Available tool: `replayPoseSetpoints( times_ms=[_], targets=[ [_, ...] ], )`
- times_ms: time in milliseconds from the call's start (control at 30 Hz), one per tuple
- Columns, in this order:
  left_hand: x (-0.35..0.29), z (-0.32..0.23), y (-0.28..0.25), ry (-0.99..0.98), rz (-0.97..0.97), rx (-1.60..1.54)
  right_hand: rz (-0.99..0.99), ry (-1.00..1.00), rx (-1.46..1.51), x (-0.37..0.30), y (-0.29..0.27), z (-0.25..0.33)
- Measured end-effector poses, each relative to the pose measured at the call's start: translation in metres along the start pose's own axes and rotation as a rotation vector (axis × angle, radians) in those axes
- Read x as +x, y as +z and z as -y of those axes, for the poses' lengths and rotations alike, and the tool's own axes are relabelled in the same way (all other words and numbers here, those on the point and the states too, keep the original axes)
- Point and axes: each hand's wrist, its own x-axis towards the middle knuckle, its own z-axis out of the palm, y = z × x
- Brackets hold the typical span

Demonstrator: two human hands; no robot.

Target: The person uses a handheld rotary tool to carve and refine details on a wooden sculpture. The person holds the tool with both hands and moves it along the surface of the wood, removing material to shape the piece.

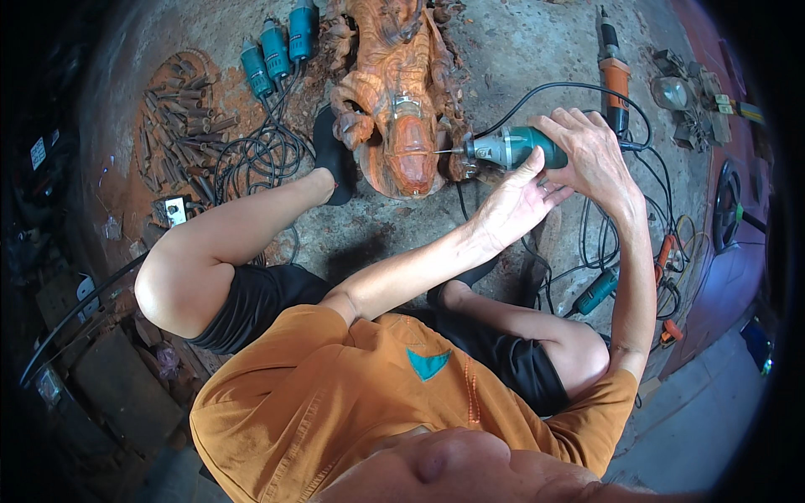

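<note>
My right hand [587, 155] is wrapped round the rear of a green die grinder [521, 147] with a silver nose. Its thin bit [443, 152] points left and reaches the edge of a reddish-brown wood carving [413, 155]; whether it touches the wood I cannot tell. Palm upward, my left hand [513, 210] is just below the grinder, thumb raised against the tool's body and fingers stretched loosely toward my right wrist. The carving lies on the floor beyond my feet, with a smooth rounded block at its near end and gnarled shapes along its sides.
Several green grinders [275, 52] lie at the far left with coiled black cables [260, 159]. Left of them is a pile of carving bits [180, 113]. An orange grinder [616, 84] is at the right; another green grinder [597, 291] lies by my right knee among cords.
</note>
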Motion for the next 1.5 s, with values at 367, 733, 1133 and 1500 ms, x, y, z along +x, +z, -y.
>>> replayPoseSetpoints(
  times_ms=[367, 733, 1133, 1500],
  targets=[
    [0.001, -0.001, -0.001, -0.017, -0.002, -0.023, -0.024, -0.007, 0.0, -0.001, 0.002, -0.001],
    [-0.003, -0.002, 0.004, -0.017, 0.01, -0.002, -0.017, 0.0, -0.006, -0.001, -0.003, 0.001],
    [-0.008, -0.004, 0.01, 0.047, 0.017, 0.095, -0.022, -0.035, 0.034, 0.005, -0.01, 0.005],
    [-0.006, -0.003, 0.006, 0.05, 0.004, 0.087, -0.014, -0.022, 0.035, 0.005, -0.005, 0.004]
  ],
)
